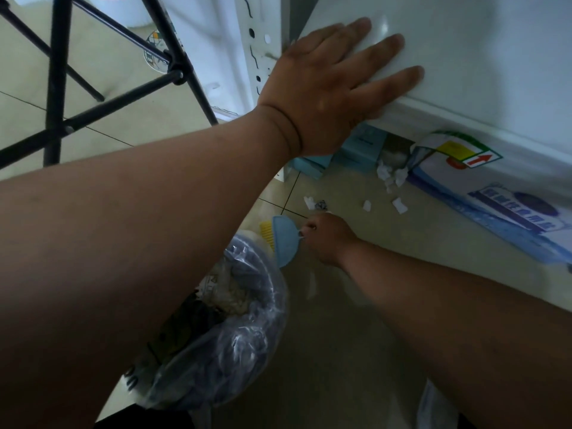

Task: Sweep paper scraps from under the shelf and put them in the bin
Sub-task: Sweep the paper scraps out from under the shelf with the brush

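Observation:
White paper scraps (393, 181) lie on the tiled floor at the foot of the white shelf (483, 57), some tucked under its lower board. My left hand (328, 85) presses flat on the shelf's board, fingers spread. Lower down, my right hand (325, 238) grips the handle of a light-blue dustpan (283, 239), which hangs just above the bin (223, 329). A yellow brush (266, 232) shows behind the dustpan. The bin is lined with a clear plastic bag and holds crumpled rubbish.
Light-blue boxes (359, 150) and a large printed carton (495, 205) sit under the shelf. Black metal legs of a stand (58, 88) rise at the left. Another plastic bag edge (439, 407) shows at the bottom right.

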The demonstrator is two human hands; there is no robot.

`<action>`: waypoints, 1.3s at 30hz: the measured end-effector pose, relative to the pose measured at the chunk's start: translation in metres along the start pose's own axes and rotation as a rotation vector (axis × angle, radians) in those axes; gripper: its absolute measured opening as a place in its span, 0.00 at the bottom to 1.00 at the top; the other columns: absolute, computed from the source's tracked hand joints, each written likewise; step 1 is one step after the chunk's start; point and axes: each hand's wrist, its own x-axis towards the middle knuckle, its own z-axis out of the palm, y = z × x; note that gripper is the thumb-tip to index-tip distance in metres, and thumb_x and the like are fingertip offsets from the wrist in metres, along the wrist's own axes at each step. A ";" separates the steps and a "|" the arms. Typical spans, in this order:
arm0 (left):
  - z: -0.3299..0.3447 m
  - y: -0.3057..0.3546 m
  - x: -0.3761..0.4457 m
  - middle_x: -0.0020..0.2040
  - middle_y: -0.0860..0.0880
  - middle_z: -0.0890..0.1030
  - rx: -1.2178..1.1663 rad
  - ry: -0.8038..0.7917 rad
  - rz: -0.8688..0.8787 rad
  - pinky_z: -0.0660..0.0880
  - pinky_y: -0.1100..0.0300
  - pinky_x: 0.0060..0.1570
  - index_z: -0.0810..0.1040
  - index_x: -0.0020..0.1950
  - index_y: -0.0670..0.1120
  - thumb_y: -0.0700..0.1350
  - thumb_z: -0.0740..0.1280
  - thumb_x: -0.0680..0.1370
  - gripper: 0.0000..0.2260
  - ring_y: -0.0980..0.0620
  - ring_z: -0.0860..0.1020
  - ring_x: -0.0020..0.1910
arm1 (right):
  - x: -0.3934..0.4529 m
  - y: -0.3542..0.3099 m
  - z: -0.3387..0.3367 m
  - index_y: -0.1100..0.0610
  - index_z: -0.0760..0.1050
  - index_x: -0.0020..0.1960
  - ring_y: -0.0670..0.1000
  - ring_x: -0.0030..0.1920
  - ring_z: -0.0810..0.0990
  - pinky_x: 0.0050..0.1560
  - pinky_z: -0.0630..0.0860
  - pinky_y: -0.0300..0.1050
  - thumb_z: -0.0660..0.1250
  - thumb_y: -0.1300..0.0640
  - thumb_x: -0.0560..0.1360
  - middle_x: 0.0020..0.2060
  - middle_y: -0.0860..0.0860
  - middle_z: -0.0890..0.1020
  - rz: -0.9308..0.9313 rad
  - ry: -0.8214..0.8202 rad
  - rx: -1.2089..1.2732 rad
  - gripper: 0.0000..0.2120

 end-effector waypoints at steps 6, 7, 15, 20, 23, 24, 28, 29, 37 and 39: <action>-0.001 0.000 0.001 0.71 0.45 0.80 0.012 0.021 0.008 0.79 0.42 0.60 0.76 0.76 0.54 0.53 0.61 0.86 0.18 0.35 0.80 0.66 | 0.002 -0.005 0.025 0.50 0.69 0.35 0.53 0.38 0.75 0.38 0.69 0.45 0.60 0.49 0.71 0.34 0.46 0.75 0.066 0.017 -0.030 0.08; 0.000 0.000 0.001 0.71 0.45 0.80 0.017 0.021 0.011 0.79 0.42 0.60 0.76 0.76 0.54 0.53 0.61 0.86 0.18 0.34 0.80 0.66 | 0.003 -0.001 0.023 0.49 0.69 0.36 0.53 0.39 0.74 0.40 0.69 0.45 0.59 0.49 0.72 0.37 0.48 0.76 0.083 0.026 -0.041 0.08; 0.001 0.000 -0.001 0.72 0.45 0.80 0.008 0.023 0.009 0.78 0.41 0.62 0.75 0.76 0.54 0.54 0.60 0.87 0.19 0.34 0.80 0.67 | -0.007 0.055 -0.030 0.49 0.74 0.43 0.55 0.50 0.80 0.53 0.78 0.49 0.58 0.47 0.77 0.52 0.54 0.82 0.208 0.113 -0.128 0.09; 0.002 0.000 0.000 0.72 0.43 0.80 -0.003 0.014 0.002 0.78 0.41 0.62 0.75 0.76 0.53 0.54 0.60 0.86 0.19 0.34 0.80 0.67 | -0.023 0.085 -0.056 0.48 0.74 0.43 0.51 0.46 0.78 0.46 0.74 0.44 0.59 0.49 0.80 0.50 0.51 0.82 0.220 0.183 -0.164 0.09; 0.001 0.001 0.000 0.72 0.43 0.79 -0.005 -0.003 0.005 0.78 0.39 0.62 0.75 0.77 0.52 0.54 0.60 0.87 0.19 0.33 0.79 0.67 | -0.022 0.082 -0.053 0.51 0.77 0.42 0.51 0.44 0.78 0.44 0.75 0.44 0.60 0.50 0.79 0.48 0.52 0.82 0.191 0.167 -0.090 0.10; 0.000 0.001 0.000 0.72 0.43 0.79 -0.004 -0.008 0.005 0.78 0.39 0.62 0.75 0.77 0.52 0.54 0.60 0.87 0.19 0.33 0.79 0.67 | -0.019 0.078 -0.050 0.53 0.79 0.45 0.51 0.46 0.79 0.46 0.76 0.45 0.61 0.51 0.79 0.50 0.53 0.83 0.190 0.171 -0.033 0.11; -0.002 0.002 0.001 0.72 0.43 0.80 0.009 -0.012 0.005 0.79 0.40 0.62 0.76 0.76 0.53 0.54 0.59 0.87 0.19 0.33 0.80 0.66 | 0.004 0.050 -0.038 0.59 0.81 0.51 0.56 0.53 0.80 0.50 0.75 0.43 0.60 0.53 0.80 0.58 0.58 0.82 0.277 0.288 0.229 0.13; -0.002 0.002 0.001 0.72 0.43 0.79 0.015 -0.019 0.009 0.78 0.39 0.62 0.75 0.77 0.53 0.54 0.59 0.87 0.19 0.33 0.79 0.67 | 0.010 0.043 -0.036 0.59 0.81 0.51 0.56 0.51 0.80 0.49 0.74 0.43 0.60 0.53 0.80 0.55 0.58 0.83 0.285 0.301 0.291 0.13; -0.001 0.001 0.002 0.73 0.43 0.79 0.012 -0.057 0.016 0.78 0.40 0.62 0.74 0.78 0.53 0.53 0.59 0.87 0.19 0.33 0.79 0.67 | 0.028 0.029 -0.021 0.58 0.78 0.64 0.57 0.59 0.79 0.53 0.73 0.42 0.61 0.53 0.81 0.62 0.57 0.80 0.463 0.265 0.423 0.16; -0.002 0.000 0.002 0.73 0.43 0.79 0.010 -0.074 0.016 0.78 0.39 0.63 0.74 0.78 0.53 0.53 0.58 0.87 0.20 0.32 0.79 0.67 | 0.021 0.039 -0.025 0.59 0.70 0.73 0.56 0.67 0.75 0.66 0.70 0.45 0.59 0.52 0.82 0.69 0.55 0.76 0.502 0.264 0.367 0.21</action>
